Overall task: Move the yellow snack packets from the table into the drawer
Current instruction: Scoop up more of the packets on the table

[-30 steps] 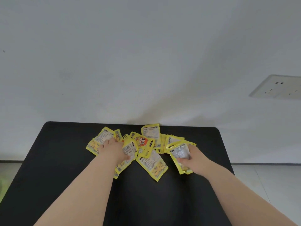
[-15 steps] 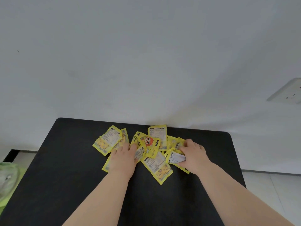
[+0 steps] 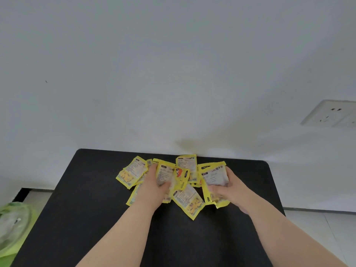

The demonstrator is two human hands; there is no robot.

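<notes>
Several yellow snack packets (image 3: 189, 202) lie in a loose pile near the far edge of a black table (image 3: 82, 218). My left hand (image 3: 152, 186) grips a packet (image 3: 164, 175) at the pile's left-middle, thumb over its front. My right hand (image 3: 230, 189) holds a bunch of packets (image 3: 214, 175) at the pile's right side, tilted up off the table. One packet (image 3: 132, 173) lies flat at the far left of the pile, another (image 3: 186, 163) at the back against the wall. No drawer is in view.
A white wall (image 3: 173, 74) rises right behind the table, with a power socket (image 3: 331, 115) at the right. A green-and-clear bag (image 3: 13, 228) sits on the floor to the left. Pale floor tiles (image 3: 316, 224) show at the right.
Both hands have closed on packets. The right hand has gathered its packets and tipped them upright. The left hand has moved from flat on the pile to gripping a packet.
</notes>
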